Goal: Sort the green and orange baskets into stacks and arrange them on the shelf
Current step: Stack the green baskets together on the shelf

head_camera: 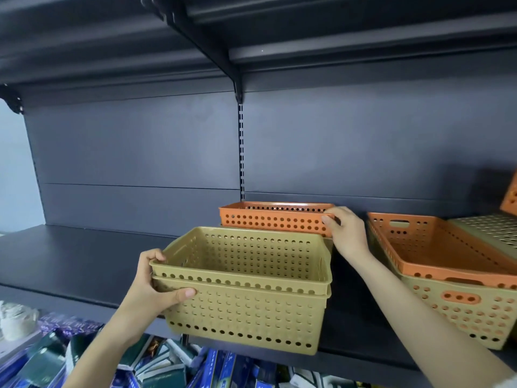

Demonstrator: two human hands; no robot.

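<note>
Green baskets nested, left grip clamped on rim; right grip pinching orange basket corner

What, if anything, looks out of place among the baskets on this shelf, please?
On the right, an orange basket sits nested inside a green basket, so that stack mixes colours. Just behind it, another green basket appears to lie upside down, perforated bottom facing up.

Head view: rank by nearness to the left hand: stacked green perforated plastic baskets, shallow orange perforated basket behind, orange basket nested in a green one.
1. Stacked green perforated plastic baskets: gripped by the left hand.
2. Shallow orange perforated basket: behind, centre.
3. Nested orange basket: far right.
</note>
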